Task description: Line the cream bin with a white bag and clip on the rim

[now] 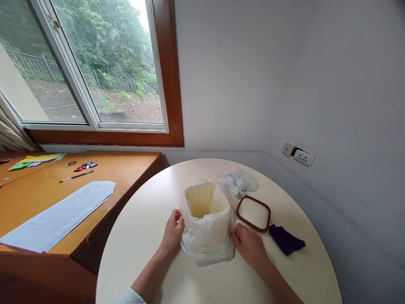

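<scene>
A small yellowish bin (pixel 199 200) stands upright on the round table, its inside showing at the top. A white plastic bag (pixel 207 240) is folded over its rim and hangs down around its outside. My left hand (pixel 174 226) pinches the bag at the left side, fingers closed. On the right side, my right hand (pixel 245 238) has its fingers closed on the bag's lower edge. Near my right hand lies a brown rounded frame (pixel 268 217), like a bin's rim ring. A dark purple cloth (pixel 286 240) lies to the right of it.
A knotted translucent plastic bag (pixel 239 183) lies behind the bin on the white round table (pixel 142 236). At the left, a wooden desk (pixel 133 162) holds papers (pixel 66 211), a pen (pixel 76 176) and keys (pixel 87 165). A wall socket (pixel 303 157) is at the right.
</scene>
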Motion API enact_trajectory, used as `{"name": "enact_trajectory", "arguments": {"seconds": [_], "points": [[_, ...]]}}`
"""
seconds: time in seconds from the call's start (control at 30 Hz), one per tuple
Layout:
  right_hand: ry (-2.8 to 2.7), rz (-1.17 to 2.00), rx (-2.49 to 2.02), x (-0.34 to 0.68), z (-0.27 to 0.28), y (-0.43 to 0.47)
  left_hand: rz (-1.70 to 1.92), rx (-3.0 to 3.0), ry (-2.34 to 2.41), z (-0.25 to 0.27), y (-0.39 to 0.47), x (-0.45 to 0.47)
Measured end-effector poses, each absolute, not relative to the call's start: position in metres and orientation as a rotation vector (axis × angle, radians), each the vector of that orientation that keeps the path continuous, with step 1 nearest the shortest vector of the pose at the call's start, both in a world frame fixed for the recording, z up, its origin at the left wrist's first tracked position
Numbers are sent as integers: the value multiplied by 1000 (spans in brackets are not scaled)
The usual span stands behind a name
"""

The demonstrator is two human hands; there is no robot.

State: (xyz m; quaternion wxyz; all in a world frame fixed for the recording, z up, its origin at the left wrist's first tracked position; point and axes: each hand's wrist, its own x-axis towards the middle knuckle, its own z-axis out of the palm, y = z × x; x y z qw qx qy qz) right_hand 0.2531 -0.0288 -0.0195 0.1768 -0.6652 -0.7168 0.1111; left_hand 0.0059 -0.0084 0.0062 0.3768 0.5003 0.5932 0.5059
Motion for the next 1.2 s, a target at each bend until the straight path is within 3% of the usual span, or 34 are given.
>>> {"name": "enact_trajectory", "arguments": {"seconds": [0.1,0.3,0.53,0.73,0.93,1.2], "points": [[-1870,482,-1777,253,-21,-26,1335,1161,1380,7,-7,4],[-1075,1225,-1192,257,-8,-20,1397,1065,1339,20,-4,-11],[-768,1468,-810,275,33,-21,1306,1113,1181,67,-5,-28],[-821,1490,-610,282,59,-18,1335,1254,1089,105,-2,-42],[-1053,1297,-664,287,73,-10,1349,1495,1002,131,-2,-43],[-1041,1264,-602,293,90,-3,1146,1709,1222,153,-3,-52]]}}
